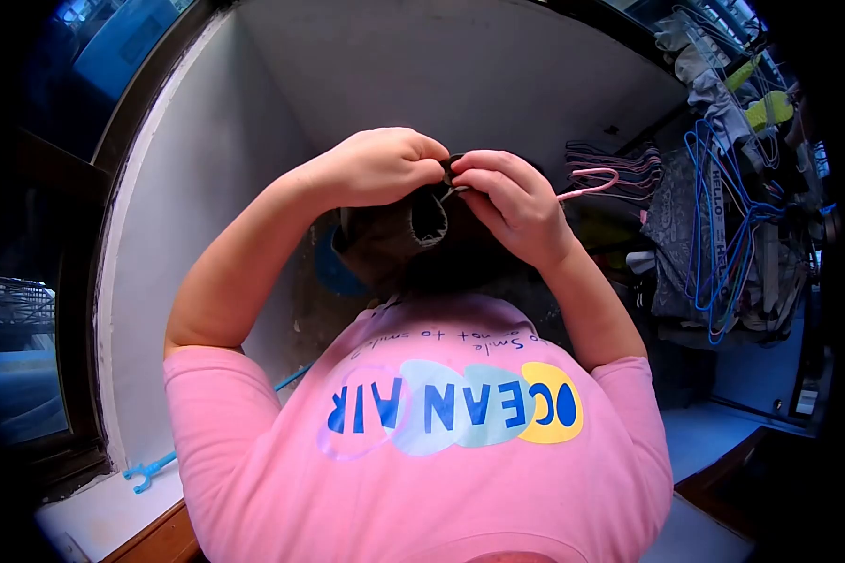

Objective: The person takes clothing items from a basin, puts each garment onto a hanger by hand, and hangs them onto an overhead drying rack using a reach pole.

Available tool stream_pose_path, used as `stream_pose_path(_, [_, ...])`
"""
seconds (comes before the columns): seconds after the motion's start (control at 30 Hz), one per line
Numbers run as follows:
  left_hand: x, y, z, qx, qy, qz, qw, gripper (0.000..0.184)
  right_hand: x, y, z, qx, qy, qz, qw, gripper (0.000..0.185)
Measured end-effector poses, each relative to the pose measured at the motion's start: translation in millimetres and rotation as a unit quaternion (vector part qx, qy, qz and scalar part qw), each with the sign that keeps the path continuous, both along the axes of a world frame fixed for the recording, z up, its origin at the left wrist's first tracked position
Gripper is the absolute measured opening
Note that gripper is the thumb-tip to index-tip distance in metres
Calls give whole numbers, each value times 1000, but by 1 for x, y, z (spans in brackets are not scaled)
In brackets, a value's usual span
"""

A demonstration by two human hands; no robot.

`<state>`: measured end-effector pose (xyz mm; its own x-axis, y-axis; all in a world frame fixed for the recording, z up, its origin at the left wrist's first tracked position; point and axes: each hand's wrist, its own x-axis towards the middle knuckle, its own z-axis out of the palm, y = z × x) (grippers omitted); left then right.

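Observation:
Both my hands are raised in front of my chest, fingertips nearly touching. My left hand (390, 169) is closed, pinching the upper edge of a dark brown garment (380, 235). Close beside it, my right hand (514, 199) has its fingers bent and pressed on the same edge. The garment hangs below my hands, and one open end of it faces me like a round tube. From behind my right hand sticks out the hook of a pink hanger (596, 183); the rest of that hanger is hidden by the hand and the cloth.
Several hangers (620, 167) hang in a row at the right. Beyond them are blue wire hangers (723, 225) and grey clothes (671, 267). A pale wall (225, 122) rises ahead and left. A light-blue forked pole (145, 474) lies low at the left, near a window frame (80, 310).

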<state>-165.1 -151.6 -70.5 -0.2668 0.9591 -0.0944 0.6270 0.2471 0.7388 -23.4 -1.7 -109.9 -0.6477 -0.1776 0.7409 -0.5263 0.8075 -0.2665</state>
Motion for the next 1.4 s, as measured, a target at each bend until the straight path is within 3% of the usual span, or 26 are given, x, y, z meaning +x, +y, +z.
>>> stream_pose_path(0.13, [7, -4, 16, -39, 17, -11, 999, 27, 1, 1, -1, 9, 5, -9, 1000, 24])
stream_pose_path(0.2, [12, -7, 17, 15, 159, -69, 985, 30, 1, 2, -2, 9, 3, -10, 1000, 26])
stream_pose_path(0.3, [13, -4, 3, 63, 208, -46, 975, 33, -2, 3, -8, -7, 15, -14, 1000, 25])
stream_pose_path(0.53, [21, -2, 4, 8, 287, -45, 957, 22, -2, 2, -12, -57, -3, -11, 998, 23])
stream_pose_path(0.67, [15, -4, -8, 5, 268, -39, 963, 21, -3, 3, -13, -114, -54, -1, 992, 20])
stream_pose_path(0.73, [11, -5, -15, 53, 177, -23, 982, 20, -2, 2, -12, -135, -79, -2, 988, 19])
stream_pose_path(0.8, [9, -5, -17, 35, 140, -14, 989, 19, 2, 0, -10, -211, -146, -12, 966, 19])
stream_pose_path(0.93, [4, -6, -23, 25, 28, -2, 999, 14, 3, 0, -13, -253, -154, 12, 955, 23])
stream_pose_path(1.03, [2, -6, -26, 34, 12, -22, 999, 13, 6, -4, -9, -271, -164, 5, 949, 25])
stream_pose_path(1.23, [1, -7, -26, 89, -1, -53, 995, 11, 6, -6, -6, -119, -98, -80, 985, 26])
stream_pose_path(1.33, [0, -8, -23, 93, 39, -67, 993, 10, 5, 0, -5, -139, -124, -48, 981, 24])
stream_pose_path(1.4, [3, -10, -23, 97, 54, -65, 992, 10, 4, 3, -2, -255, -217, 19, 942, 24])
